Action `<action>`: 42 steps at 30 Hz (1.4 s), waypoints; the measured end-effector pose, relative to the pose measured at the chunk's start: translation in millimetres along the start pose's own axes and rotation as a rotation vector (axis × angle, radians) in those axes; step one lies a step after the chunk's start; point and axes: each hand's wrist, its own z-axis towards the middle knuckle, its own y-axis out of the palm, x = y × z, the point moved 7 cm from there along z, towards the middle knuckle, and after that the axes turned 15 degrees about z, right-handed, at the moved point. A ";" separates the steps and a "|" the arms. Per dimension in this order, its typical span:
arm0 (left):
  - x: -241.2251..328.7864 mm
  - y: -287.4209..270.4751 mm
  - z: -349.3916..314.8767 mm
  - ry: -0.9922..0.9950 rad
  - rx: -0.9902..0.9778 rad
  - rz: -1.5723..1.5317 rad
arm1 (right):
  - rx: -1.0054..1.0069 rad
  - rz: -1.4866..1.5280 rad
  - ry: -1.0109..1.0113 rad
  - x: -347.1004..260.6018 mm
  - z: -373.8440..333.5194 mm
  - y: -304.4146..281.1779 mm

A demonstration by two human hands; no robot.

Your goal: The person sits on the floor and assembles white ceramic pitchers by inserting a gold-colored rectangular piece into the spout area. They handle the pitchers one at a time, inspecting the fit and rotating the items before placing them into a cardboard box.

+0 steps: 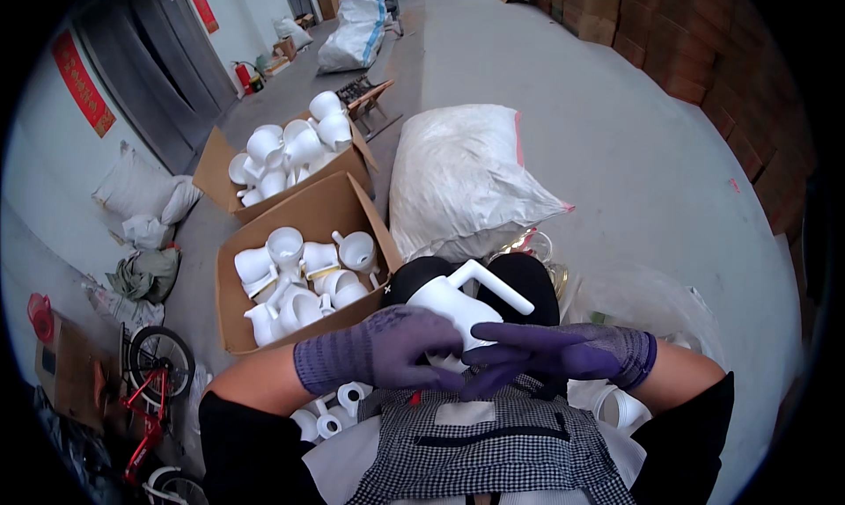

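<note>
In front of my lap is a white plastic jug (453, 304), tilted, its long handle pointing away to the right. My left hand (387, 347), in a purple knit glove, is closed around the jug's near left side. My right hand (563, 354), gloved alike, has its fingers against the jug's near right end. The fingers of both hands meet there and hide that end. To the left stands an open cardboard box (231, 281) with several similar white jugs (299, 310) inside. More white parts (329, 424) lie below my left forearm.
Behind the near box stands a second open box (214, 166) of white jugs. A stuffed white sack (458, 171) lies ahead of my knees. Clear plastic sheeting (647, 298) spreads on the right. A red bicycle (157, 408) is at lower left; stacked cartons (678, 43) line the right.
</note>
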 end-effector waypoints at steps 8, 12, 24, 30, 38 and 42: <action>5.0 2.6 -4.1 0.060 -0.057 0.295 | -0.047 -0.254 0.118 -9.5 -7.1 16.3; 0.0 0.5 -24.3 0.010 -0.037 0.240 | -0.006 -0.308 0.174 -1.9 -13.8 13.1; -11.2 -18.1 -26.3 -0.012 0.026 0.414 | 0.123 -0.551 0.164 -11.9 -5.9 -6.1; -16.9 -12.4 -24.7 -0.174 0.066 0.162 | 0.316 -0.437 0.105 -13.1 -5.2 -24.6; -5.4 67.3 16.8 -0.300 -0.468 -0.287 | 0.026 -1.260 0.428 1.4 42.8 19.9; 7.6 43.2 -1.5 -0.283 -0.463 -0.051 | -0.046 -1.108 0.173 -1.0 18.5 24.1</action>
